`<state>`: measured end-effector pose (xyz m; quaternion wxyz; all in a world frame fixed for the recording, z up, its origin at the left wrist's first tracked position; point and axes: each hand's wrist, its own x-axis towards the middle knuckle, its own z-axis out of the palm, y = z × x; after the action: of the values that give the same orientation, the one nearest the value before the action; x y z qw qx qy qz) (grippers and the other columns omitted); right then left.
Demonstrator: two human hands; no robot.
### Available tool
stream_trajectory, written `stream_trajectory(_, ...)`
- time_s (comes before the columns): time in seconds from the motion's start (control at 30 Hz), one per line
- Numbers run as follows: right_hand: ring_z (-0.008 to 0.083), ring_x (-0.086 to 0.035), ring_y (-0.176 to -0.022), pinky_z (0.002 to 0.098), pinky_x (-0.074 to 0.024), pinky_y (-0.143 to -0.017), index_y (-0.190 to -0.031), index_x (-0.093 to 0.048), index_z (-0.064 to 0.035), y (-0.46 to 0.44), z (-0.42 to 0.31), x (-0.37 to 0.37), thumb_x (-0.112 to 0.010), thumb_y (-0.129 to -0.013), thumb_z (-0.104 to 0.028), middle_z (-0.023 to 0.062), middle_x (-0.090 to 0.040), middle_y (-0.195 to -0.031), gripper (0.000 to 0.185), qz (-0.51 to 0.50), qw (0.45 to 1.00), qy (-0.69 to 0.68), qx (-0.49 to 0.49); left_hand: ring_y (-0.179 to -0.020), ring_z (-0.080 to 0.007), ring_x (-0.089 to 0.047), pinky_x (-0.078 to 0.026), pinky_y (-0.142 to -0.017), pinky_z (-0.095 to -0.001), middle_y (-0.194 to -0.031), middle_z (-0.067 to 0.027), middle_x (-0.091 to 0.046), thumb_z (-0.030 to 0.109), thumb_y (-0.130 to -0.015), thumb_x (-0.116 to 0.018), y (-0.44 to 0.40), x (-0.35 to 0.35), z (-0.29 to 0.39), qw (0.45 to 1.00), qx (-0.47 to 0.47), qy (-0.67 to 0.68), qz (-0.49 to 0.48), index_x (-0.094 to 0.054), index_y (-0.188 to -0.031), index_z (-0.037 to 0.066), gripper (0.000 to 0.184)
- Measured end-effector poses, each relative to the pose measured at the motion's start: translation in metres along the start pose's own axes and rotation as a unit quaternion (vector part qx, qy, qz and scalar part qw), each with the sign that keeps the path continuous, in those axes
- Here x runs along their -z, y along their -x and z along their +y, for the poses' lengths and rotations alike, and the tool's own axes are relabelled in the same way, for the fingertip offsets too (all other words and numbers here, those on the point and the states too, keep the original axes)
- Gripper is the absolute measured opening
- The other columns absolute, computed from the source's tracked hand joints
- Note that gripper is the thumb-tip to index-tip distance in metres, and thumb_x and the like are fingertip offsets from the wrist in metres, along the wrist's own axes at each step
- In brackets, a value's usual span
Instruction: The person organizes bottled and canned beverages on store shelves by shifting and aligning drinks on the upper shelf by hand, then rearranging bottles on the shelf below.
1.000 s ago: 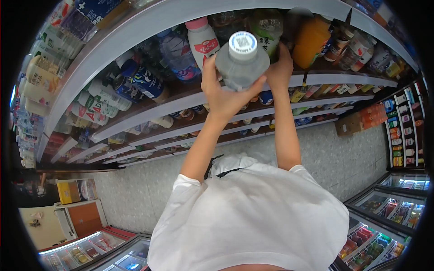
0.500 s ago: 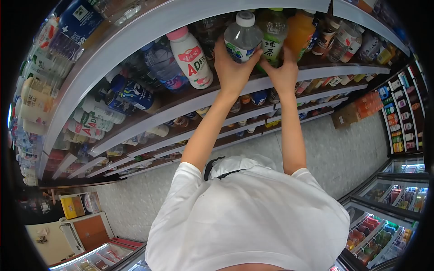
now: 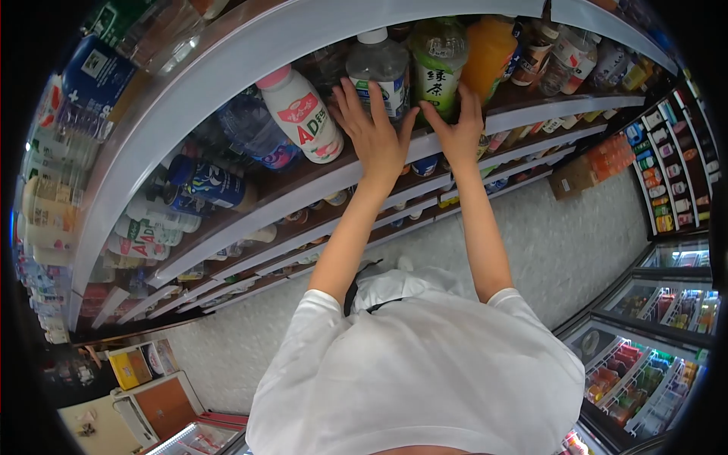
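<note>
My left hand [image 3: 378, 140] is spread, its fingertips laid against the front of a clear bottle [image 3: 385, 59] with a white cap, which stands upright on the shelf. Beside it is a green tea bottle [image 3: 437, 57] with a green label and dark characters. My right hand [image 3: 457, 136] is at the lower front of that bottle, thumb and fingers apart, seemingly touching it. An orange drink bottle [image 3: 485, 57] stands just to the right. Left of my left hand is a white milk drink bottle [image 3: 305, 117] with a pink cap.
The shelf's pale front edge [image 3: 334, 182] curves below my hands, with more stocked shelves underneath. A blue-capped bottle [image 3: 208, 180] stands farther left. Behind me are glass-front coolers [image 3: 637, 371]. A cardboard box [image 3: 570, 180] sits on the grey floor [image 3: 531, 227] at right.
My left hand has let go of the clear bottle, which now sits farther back on the shelf, and its fingers have spread. My right hand has shifted slightly down and left in view.
</note>
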<state>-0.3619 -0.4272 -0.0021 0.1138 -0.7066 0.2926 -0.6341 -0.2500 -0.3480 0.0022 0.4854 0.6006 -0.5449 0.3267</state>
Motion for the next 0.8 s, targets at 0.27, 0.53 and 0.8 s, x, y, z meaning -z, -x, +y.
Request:
stream_trajectory(0.27,0.0305,-0.063,-0.087,0.0364,-0.051,-0.074,-0.105,-0.058,0.0022,-0.002,-0.001,0.002,-0.084,-0.062,-0.022,0.0157,-0.063,-0.096,0.056,0.001,0.998,-0.024,-0.06,-0.131,-0.0561,-0.019,-0.017,-0.098,-0.0735,-0.144,-0.0377,-0.01,0.031,-0.083,-0.068,0.002,-0.009,0.002,0.999,-0.003,-0.038,0.004,-0.01,-0.148,0.012,0.089)
stream_trajectory(0.53,0.0268,-0.064,-0.089,0.0349,-0.0509,-0.077,-0.106,-0.058,0.0016,-0.003,-0.009,0.009,-0.084,-0.06,-0.023,0.0146,-0.063,-0.095,0.058,-0.051,0.988,-0.026,-0.141,-0.132,-0.0549,-0.017,-0.015,-0.099,-0.0735,-0.145,-0.0354,-0.012,0.035,-0.086,-0.064,0.004,-0.004,0.004,1.0,0.013,-0.002,-0.014,-0.015,-0.146,0.006,0.082)
stream_trajectory(0.8,0.0302,-0.061,-0.081,0.0369,-0.0498,-0.071,-0.101,-0.057,0.0032,-0.012,-0.022,0.008,-0.082,-0.057,-0.025,0.0154,-0.058,-0.092,0.058,-0.062,0.988,0.078,-0.121,-0.133,-0.0515,-0.02,-0.018,-0.1,-0.0721,-0.145,-0.0321,-0.017,0.023,-0.082,-0.065,0.006,-0.004,0.0,1.0,0.011,0.021,0.006,-0.022,-0.144,0.008,0.077)
